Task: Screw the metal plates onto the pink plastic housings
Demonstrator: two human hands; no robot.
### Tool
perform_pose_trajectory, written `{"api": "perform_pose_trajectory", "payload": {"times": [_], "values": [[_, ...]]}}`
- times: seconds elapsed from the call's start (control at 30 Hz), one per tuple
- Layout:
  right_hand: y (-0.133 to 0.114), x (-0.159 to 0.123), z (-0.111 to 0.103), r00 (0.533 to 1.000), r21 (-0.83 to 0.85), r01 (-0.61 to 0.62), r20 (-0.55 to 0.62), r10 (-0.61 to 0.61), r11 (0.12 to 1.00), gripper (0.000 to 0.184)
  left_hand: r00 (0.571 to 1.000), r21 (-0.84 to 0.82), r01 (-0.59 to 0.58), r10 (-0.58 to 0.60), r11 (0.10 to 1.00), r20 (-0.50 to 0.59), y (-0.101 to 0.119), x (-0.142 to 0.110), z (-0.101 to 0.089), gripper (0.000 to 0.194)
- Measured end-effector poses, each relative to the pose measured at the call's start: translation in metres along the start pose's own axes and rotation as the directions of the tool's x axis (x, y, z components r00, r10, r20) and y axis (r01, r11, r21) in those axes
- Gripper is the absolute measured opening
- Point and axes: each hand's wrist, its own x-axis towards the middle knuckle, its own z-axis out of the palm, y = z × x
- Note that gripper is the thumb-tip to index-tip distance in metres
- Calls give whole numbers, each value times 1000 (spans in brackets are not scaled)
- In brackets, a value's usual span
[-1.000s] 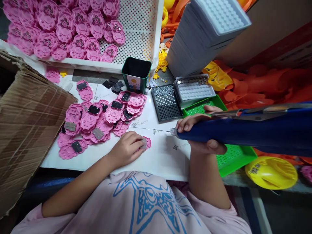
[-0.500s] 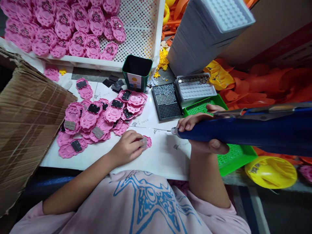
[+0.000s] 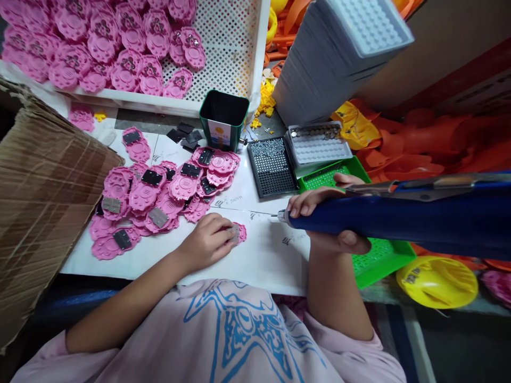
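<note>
My left hand is closed on a pink plastic toy casing, pressing it to the white table sheet. A grey plate shows at its fingertips; the rest of the casing is under the hand. My right hand grips a blue electric screwdriver near its front end. The screwdriver lies nearly level, its thin bit pointing left, apart from the casing. Left of my left hand is a pile of pink casings, several with black or grey plates. Beyond the screwdriver tip sits a black tray of small screws.
A white basket of pink casings stands at the back. Near it are a dark green bin and loose black plates. A tall stack of white trays, green trays and a yellow bowl-shaped part are rightward. Cardboard borders the left.
The whole view has shifted very slightly. Both hands keep their holds, and the screwdriver stays at about the same place over the table.
</note>
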Motion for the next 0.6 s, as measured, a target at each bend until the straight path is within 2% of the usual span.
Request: {"api": "perform_pose_trajectory", "payload": {"times": [0.1, 0.23, 0.4, 0.6], "values": [[-2, 1, 0, 1000, 8, -3, 10, 3, 1000, 51, 1000, -4, -16, 16, 1000, -6, 0, 0, -1, 6], [-10, 9, 0, 1000, 3, -18, -20, 18, 1000, 36, 1000, -3, -19, 19, 1000, 25, 0, 2, 0, 7], [-15, 40, 4, 980, -109, -37, -196, 15, 993, 43, 994, -34, -92, 94, 995, 59, 3, 11, 8, 8], [7, 76, 8, 920, -130, -53, -392, -2, 990, 37, 990, -67, -128, 131, 990, 45, 2, 17, 15, 9]]}}
